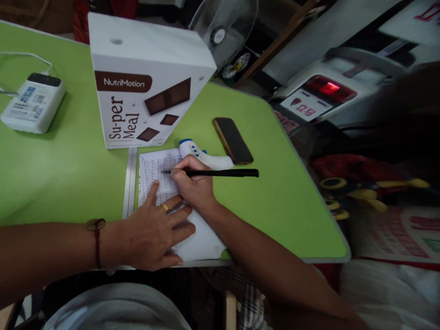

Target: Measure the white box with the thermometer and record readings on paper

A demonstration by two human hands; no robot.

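Note:
A sheet of paper (202, 238) covered in part with rows of handwriting lies near the front edge of the green table. My right hand (195, 183) grips a black pen (227, 173), its tip on or just over the written lines. Spread flat across the lower part of the page, my left hand (158, 227) has its fingers apart and wears a gold ring. Just beyond my right hand lies a white and blue infrared thermometer (209, 158), partly over the paper's top edge.
Behind the paper stands a white NutriMotion box (127, 101). A dark phone (233, 140) rests to the right, and a white device with a cable (34, 103) sits at the left. Beyond the green table (285, 206) are a fan (223, 32) and a machine with a red display (326, 87).

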